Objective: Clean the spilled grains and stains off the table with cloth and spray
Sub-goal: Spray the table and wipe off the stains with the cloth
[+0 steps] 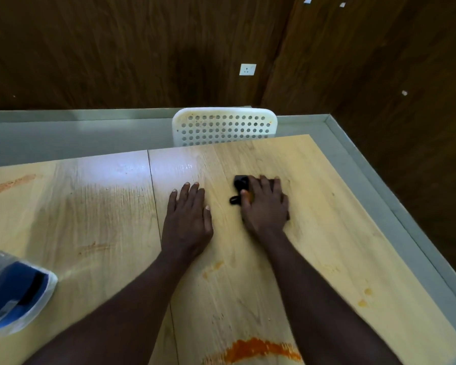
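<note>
while the left hand (187, 214) lies flat and the flat right hand (265, 206) presses a cloth (240, 183), orange stains (258, 350) await wiping at six and nine o'clock.

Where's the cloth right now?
Head view: the black cloth lies under the right hand, right of centre on the table, beside the flat left hand.

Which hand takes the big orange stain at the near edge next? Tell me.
Right. The right hand presses the black cloth; the left hand lies flat and bare. The orange stain lies close to the right forearm.
</note>
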